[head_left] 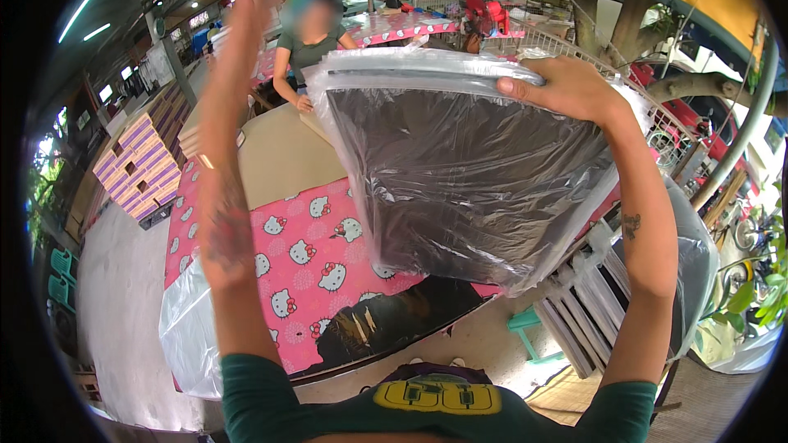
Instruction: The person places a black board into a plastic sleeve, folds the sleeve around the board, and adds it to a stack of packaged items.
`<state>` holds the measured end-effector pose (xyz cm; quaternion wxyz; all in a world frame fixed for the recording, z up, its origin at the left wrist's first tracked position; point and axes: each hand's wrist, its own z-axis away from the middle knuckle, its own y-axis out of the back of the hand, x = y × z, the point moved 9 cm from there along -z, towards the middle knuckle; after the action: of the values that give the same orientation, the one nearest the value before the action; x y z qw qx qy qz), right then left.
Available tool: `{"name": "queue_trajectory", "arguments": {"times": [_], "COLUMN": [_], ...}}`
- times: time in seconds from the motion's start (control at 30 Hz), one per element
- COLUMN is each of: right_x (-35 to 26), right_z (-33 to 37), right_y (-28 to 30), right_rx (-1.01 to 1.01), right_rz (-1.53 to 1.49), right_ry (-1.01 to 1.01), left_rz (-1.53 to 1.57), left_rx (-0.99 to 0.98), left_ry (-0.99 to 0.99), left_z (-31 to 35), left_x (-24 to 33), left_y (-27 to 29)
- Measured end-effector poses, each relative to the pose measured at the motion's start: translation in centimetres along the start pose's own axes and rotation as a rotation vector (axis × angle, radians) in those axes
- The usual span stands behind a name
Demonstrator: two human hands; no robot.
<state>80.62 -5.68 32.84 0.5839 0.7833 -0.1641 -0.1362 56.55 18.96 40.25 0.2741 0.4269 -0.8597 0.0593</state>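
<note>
A large dark flat panel (484, 172), wrapped in clear plastic, stands tilted on the table in front of me. My right hand (566, 86) grips its top edge near the right corner, thumb on the near face and fingers over the back. Loose plastic bunches along that top edge. My left hand (249, 12) is raised high at the upper left, apart from the panel; motion blurs its fingers, and I see nothing clearly held in it. Beneath the panel, the table's pink cartoon-cat cover (304, 234) shows, with a torn black patch (394, 320) along the near edge.
Across the table, another person (310, 45) has a hand by a brown cardboard sheet (287, 156). Stacked cartons (148, 156) stand at left. Clear plastic (190, 328) hangs off the near left corner. Several wrapped panels (583, 312) lean at right near a green stool (529, 332).
</note>
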Motion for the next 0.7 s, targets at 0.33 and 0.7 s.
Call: {"name": "queue_trajectory", "arguments": {"times": [0.33, 0.7], "right_x": [-0.1, 2.8], "right_z": [-0.6, -1.4], "right_y": [-0.5, 1.0], "right_rx": [-0.049, -0.040], "right_rz": [-0.047, 0.019], "right_ry": [0.020, 0.011], "left_rz": [-0.792, -0.726], "left_rx": [-0.894, -0.935], "left_ry": [0.410, 0.523], "left_z": [3.9, 4.6], "left_x": [-9.7, -9.1], "left_y": [-15.2, -15.9]}}
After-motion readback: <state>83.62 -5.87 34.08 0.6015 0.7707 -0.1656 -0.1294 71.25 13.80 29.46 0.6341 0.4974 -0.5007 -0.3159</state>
